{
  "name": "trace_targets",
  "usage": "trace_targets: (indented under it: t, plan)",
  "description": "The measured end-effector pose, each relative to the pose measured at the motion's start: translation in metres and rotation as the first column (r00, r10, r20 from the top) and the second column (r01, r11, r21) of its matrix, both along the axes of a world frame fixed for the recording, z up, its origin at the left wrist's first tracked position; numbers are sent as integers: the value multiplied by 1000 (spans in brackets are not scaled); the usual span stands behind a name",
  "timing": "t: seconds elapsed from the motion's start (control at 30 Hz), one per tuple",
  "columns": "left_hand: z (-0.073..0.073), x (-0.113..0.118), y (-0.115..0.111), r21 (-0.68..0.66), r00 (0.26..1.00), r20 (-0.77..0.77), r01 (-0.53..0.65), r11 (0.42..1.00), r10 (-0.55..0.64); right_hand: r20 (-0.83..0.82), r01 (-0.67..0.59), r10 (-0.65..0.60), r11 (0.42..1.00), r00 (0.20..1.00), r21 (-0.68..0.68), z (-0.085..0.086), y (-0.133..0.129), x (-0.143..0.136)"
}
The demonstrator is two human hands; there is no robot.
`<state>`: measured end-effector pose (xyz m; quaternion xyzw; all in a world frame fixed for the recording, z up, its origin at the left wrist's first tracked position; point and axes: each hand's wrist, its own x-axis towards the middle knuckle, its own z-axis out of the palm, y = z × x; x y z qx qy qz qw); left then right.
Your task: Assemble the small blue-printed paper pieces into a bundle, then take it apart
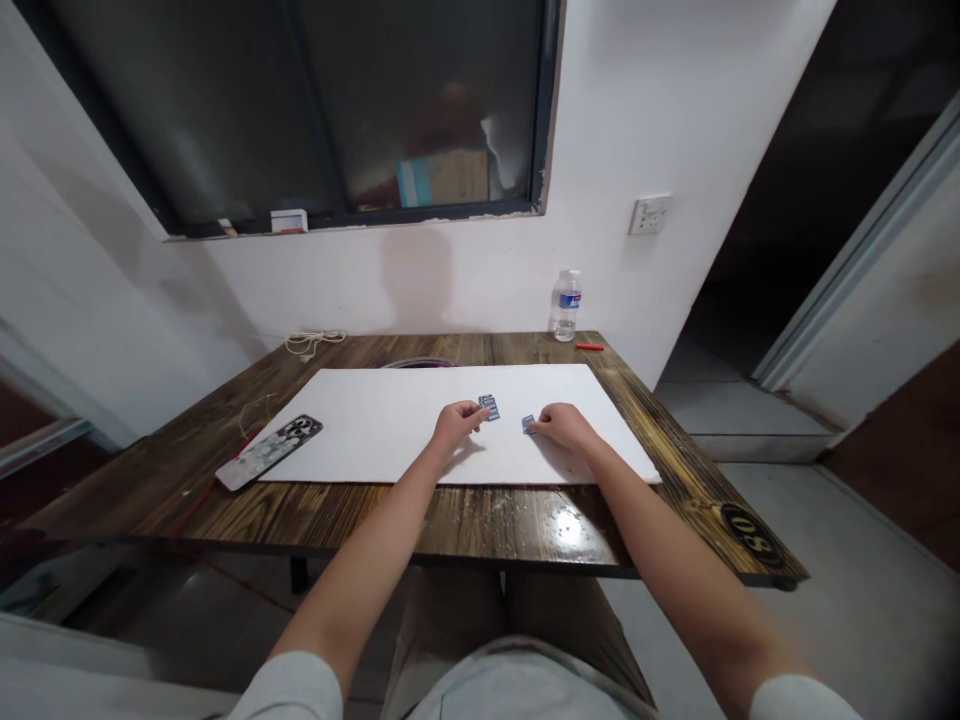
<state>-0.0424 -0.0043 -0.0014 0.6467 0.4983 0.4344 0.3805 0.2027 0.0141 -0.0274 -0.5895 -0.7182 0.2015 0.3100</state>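
Observation:
My left hand [457,424] pinches a small flat blue-and-white patterned piece [490,407] between thumb and fingertips, over the middle of a white board [375,420]. A little to the right, my right hand [564,424] grips a smaller blue-and-white piece [528,425] by its right side. The two pieces are apart from each other, with a short gap of white board between them. Both are too small to tell exactly what they are, and my fingers cover part of each.
A phone in a patterned case [271,452] lies across the board's left edge. On the dark wooden table [510,530], a water bottle [568,305] stands at the back right near a red pen-like stick [589,347]. A white cable [315,342] lies coiled at the back left.

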Motion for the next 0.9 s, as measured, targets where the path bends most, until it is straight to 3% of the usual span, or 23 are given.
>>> trace_targets:
  t: [0.17, 0.33, 0.4, 0.53, 0.9]
  plan:
    - [1, 2, -2, -15, 1000, 3, 14, 1000, -14, 57, 43, -50, 991, 997, 128, 6, -5, -3]
    - [2, 5, -5, -37, 999, -22, 42, 998, -43, -191, -124, 165, 969, 968, 213, 20, -14, -24]
    - [4, 7, -7, -34, 996, -37, 76, 997, -77, -281, -170, 222, 965, 934, 197, 20, -19, -34]
    - [5, 8, -10, -55, 988, -62, 135, 989, -138, -398, -190, 218, 976, 891, 109, 15, -23, -45]
    - [2, 3, -6, -21, 981, -65, 181, 983, -182, -627, -309, 215, 950, 748, -43, 14, -24, -45]
